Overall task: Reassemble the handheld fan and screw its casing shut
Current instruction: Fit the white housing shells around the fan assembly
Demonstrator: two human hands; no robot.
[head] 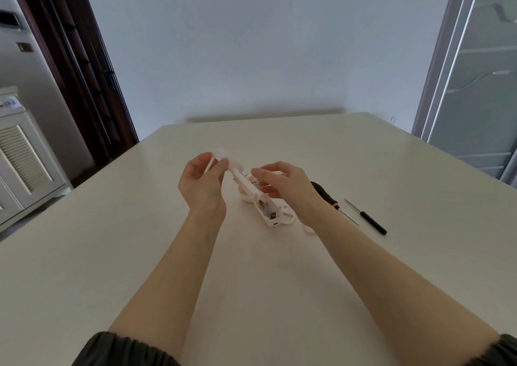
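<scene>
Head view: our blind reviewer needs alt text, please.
Two bare hands hold a white fan casing piece over a cream table: left hand grips its far end, right hand its middle. The opened fan handle and two screwdrivers lie alongside.

Both hands point(202, 182) point(285, 185) hold the white fan casing point(246, 186).

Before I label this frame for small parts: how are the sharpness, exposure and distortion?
Head view: wide-angle bend at the edges; flat, dim, soft light; the white plastic fan casing blends into the pale table and blurs near the left hand; the slim black screwdriver stays crisp.
</scene>
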